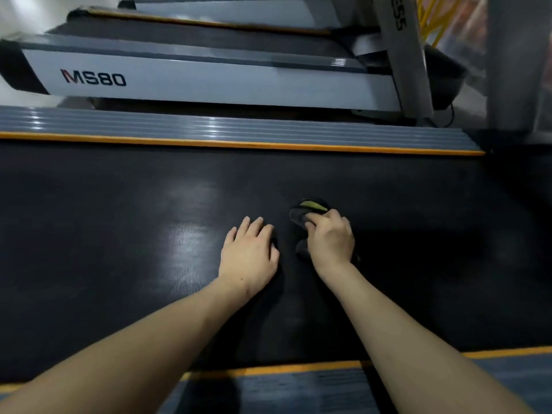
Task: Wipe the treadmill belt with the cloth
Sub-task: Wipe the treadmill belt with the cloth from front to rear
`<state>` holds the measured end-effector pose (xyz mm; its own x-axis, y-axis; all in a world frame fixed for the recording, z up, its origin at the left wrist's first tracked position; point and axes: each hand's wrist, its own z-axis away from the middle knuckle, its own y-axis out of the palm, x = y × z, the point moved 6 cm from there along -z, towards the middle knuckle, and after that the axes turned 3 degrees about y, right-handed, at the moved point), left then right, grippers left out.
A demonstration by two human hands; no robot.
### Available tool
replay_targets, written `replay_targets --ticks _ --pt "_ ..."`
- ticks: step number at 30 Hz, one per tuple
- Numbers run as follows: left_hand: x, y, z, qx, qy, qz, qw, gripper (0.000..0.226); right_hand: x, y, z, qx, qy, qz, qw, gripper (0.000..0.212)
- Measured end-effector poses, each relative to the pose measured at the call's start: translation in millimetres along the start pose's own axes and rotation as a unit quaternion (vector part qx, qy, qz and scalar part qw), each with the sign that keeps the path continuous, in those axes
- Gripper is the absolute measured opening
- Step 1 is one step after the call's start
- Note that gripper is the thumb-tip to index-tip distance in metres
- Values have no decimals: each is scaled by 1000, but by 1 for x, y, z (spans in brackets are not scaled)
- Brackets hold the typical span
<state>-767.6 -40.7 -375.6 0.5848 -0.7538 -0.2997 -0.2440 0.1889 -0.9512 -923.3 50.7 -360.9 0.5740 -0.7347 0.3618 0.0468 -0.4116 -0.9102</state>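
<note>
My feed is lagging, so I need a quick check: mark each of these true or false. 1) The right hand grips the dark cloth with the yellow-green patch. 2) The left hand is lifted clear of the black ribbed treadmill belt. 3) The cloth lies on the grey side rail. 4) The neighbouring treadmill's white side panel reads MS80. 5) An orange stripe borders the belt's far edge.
1) True: the right hand curls round the dark cloth with the yellow-green patch.
2) False: the left hand rests flat on the black ribbed treadmill belt.
3) False: the cloth is on the belt, short of the grey side rail.
4) True: the white side panel shows MS80.
5) True: the orange stripe runs there.
</note>
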Motion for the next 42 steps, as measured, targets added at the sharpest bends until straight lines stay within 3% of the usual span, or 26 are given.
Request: replay_targets --ticks 10,15,20,23,26,29,31,35,38,42 --pt "61 -20 -110 0 31 -43 999 41 25 40 -108 -39 16 27 999 20" --pt "103 -28 -144 11 36 -44 998 42 34 52 -175 -24 72 46 996 23" --pt "162 -39 -154 6 23 -41 999 41 67 71 -171 -58 147 26 987 23" --pt "199 -46 -149 -6 27 -59 998 38 133 92 -154 -59 81 -4 995 21" --pt "223 -47 -144 -14 28 -51 998 41 203 119 -127 -8 -40 -55 998 18" --pt "229 -48 -137 -46 31 -34 998 47 199 123 -125 37 -114 -70 990 19" --pt "231 -48 -136 -66 27 -20 997 47 157 109 -143 3 -89 -43 995 22" --pt "233 -50 -136 -85 4 -15 996 52 76 78 -161 -72 69 10 995 22" --pt "234 -47 -135 -79 1 -19 997 56 116 91 -155 -95 91 24 991 20" --pt "235 -44 -138 -70 4 -25 997 59 229 136 -129 -53 -30 -49 997 11"
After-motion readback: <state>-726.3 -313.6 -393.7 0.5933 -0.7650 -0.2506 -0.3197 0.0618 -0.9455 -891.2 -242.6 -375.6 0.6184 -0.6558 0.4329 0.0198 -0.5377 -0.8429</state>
